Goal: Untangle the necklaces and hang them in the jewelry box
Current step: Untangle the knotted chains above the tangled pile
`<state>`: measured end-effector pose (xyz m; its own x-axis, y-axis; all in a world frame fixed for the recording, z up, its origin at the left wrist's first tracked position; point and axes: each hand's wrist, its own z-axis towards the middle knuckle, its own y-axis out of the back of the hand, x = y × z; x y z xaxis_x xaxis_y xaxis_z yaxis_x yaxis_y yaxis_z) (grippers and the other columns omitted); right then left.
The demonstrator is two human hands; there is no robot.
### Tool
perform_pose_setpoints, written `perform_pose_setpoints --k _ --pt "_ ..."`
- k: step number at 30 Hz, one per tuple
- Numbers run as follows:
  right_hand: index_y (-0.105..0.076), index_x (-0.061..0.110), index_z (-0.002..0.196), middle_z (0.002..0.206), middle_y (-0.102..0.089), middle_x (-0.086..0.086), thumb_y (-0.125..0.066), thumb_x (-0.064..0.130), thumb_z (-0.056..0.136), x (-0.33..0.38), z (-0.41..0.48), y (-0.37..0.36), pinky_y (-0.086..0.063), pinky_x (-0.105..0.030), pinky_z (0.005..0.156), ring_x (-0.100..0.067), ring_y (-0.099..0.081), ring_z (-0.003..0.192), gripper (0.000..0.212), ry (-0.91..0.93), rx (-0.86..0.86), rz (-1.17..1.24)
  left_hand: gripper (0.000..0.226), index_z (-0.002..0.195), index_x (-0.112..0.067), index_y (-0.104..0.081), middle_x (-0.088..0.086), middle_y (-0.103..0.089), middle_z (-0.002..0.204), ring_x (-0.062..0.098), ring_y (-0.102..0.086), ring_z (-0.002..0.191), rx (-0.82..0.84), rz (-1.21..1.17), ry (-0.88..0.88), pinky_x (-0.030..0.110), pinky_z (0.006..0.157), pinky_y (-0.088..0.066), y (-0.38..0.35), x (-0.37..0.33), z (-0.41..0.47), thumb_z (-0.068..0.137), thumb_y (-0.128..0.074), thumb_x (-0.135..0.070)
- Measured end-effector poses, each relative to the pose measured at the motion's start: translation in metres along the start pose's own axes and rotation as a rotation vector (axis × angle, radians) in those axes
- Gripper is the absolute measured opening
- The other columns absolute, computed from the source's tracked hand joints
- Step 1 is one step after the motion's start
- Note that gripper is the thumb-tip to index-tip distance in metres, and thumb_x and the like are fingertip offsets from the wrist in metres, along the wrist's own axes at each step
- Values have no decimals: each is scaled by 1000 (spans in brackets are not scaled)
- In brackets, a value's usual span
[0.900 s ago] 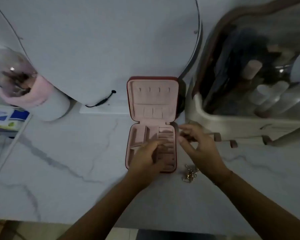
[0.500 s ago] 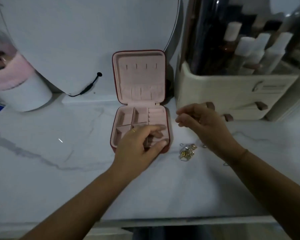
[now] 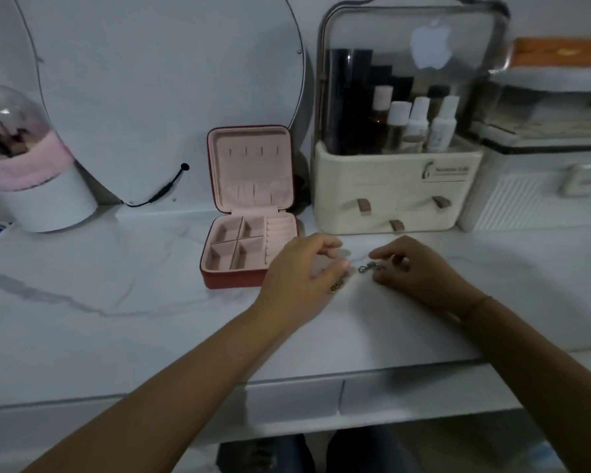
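The head view looks down on a white marble-patterned tabletop (image 3: 116, 319) where both hands meet just right of the jewelry box (image 3: 249, 206). The box stands open, its red shell showing at the front edge, its pink lid upright against the round mirror (image 3: 151, 97) and its divided base flat on the table. None of the lid's hooks carries a chain. The necklaces (image 3: 369, 268) lie on the table between the two hands, a small metal tangle with a clasp poking out to the left. The right hand (image 3: 420, 271) has its fingertips curled down onto that tangle and pinches it. The left hand (image 3: 301, 268) is bent over the table beside the box's right front corner, thumb and fingers drawn in, and a gold bit shows under its palm edge, but whether it grasps anything is not clear. A thin bracelet (image 3: 475, 303) circles the right wrist. Behind the hands sits a cream cosmetics organizer (image 3: 396, 199) with bottles under a clear cover, and far left a domed brush holder (image 3: 31, 172).
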<state>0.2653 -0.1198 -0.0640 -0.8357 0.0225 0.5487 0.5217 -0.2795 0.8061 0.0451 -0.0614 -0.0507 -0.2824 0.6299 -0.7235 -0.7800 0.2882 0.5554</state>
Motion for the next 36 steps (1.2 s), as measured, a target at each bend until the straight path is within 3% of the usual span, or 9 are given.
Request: perform_pose_setpoints --k 6,9,11,16,20,25,29,33,36 --pt "-62 28 81 85 -59 -2 -73 21 81 0 17 -7 -33 -9 66 -14 -51 76 13 154 6 -100 22 111 -19 -64 -7 -64 99 -4 -57 83 101 -210 161 6 69 -44 -32 -17 38 91 -60 -27" --pt "-64 14 83 85 -58 0 -69 15 84 0 19 -10 -35 -7 70 -11 -51 77 5 211 2 -71 15 97 -22 -65 -5 -66 97 10 -61 92 59 -256 267 25 89 -49 -39 -15 59 96 -51 -27" --pt "-66 14 84 84 -61 2 -67 14 86 7 23 0 -40 -8 70 -4 -54 75 2 172 25 103 22 92 -21 -65 0 -68 97 17 -64 93 56 -364 369 36 93 -50 -40 -16 70 99 -44 -24" --pt "-65 7 84 64 -58 1 -62 8 89 19 43 28 -41 -16 56 -3 -51 55 6 26 -6 655 36 108 -10 -67 15 -73 97 24 -70 87 107 -703 523 31 80 -55 -40 -17 81 101 -38 -31" --pt "-65 5 84 68 -57 -10 -68 26 78 14 41 18 -43 -27 63 -15 -50 61 22 -26 -4 850 45 108 -4 -67 18 -72 97 30 -70 91 195 -777 514 37 86 -56 -40 -11 71 98 -43 -40" --pt "-63 4 83 70 -57 -12 -70 28 80 8 40 18 -41 -41 69 -26 -49 67 25 -46 71 988 19 104 -4 -66 15 -73 93 21 -71 80 234 -751 453 25 71 -55 -38 -9 64 87 -65 -12" --pt "-60 1 85 66 -61 -4 -67 20 82 9 38 18 -44 -28 62 -16 -53 60 20 -84 83 1054 7 90 -2 -70 13 -72 79 15 -66 67 211 -767 491 20 62 -49 -42 -7 64 85 -66 -5" --pt "-60 -3 91 73 -69 -2 -58 20 81 11 37 22 -48 -18 54 -7 -57 57 26 -121 102 1112 18 87 -6 -72 10 -73 79 19 -59 73 219 -687 497 33 76 -44 -39 -7 65 81 -70 -22" --pt "-58 -1 90 71 -67 -8 -54 10 88 9 37 23 -51 -18 55 -9 -61 58 12 -190 132 1184 25 85 -7 -70 11 -73 78 22 -59 75 202 -632 515 33 70 -44 -38 -8 64 84 -66 -31"
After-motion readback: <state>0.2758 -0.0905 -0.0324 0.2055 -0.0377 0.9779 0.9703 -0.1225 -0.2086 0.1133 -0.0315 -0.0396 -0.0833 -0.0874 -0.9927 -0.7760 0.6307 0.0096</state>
